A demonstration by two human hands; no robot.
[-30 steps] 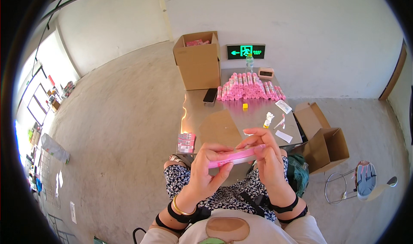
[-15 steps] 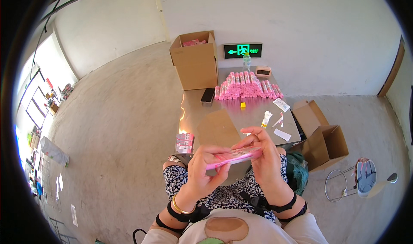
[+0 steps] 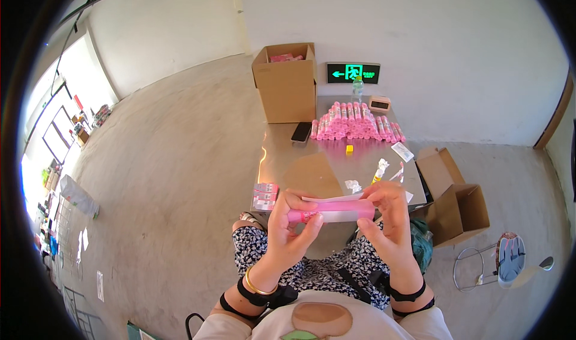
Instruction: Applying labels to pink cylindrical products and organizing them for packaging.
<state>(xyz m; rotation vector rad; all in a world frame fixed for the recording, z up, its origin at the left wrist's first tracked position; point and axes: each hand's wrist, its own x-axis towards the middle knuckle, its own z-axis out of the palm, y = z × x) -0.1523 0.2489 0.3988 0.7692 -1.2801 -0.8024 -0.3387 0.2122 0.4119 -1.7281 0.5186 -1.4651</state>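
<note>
Over the table's near edge, both my hands hold a pink roll [image 3: 339, 210] lying crosswise, with a pale flap or strip standing along its far side. My left hand [image 3: 287, 226] is closed round the roll's left end, thumb on the near face. At the other end, my right hand [image 3: 391, 217] pinches the roll between thumb and bent fingers. Beyond them, a large stack of pink rolls [image 3: 348, 127] lies at the table's back. A small stack of pink-and-white printed pieces [image 3: 266, 196] sits left of my left hand.
A brown cardboard piece [image 3: 312, 173] lies on the metal table [image 3: 276, 154], near a phone [image 3: 301, 132], a yellow cube [image 3: 350, 149] and a yellow tube with white tissue [image 3: 380, 171]. A tall carton [image 3: 285, 91] stands back left; an open carton [image 3: 459, 211] sits right.
The pink roll has been turned so its long near face shows, with the pale flap raised behind it. My right fingers have come down from above onto its right end. The view has shifted slightly.
</note>
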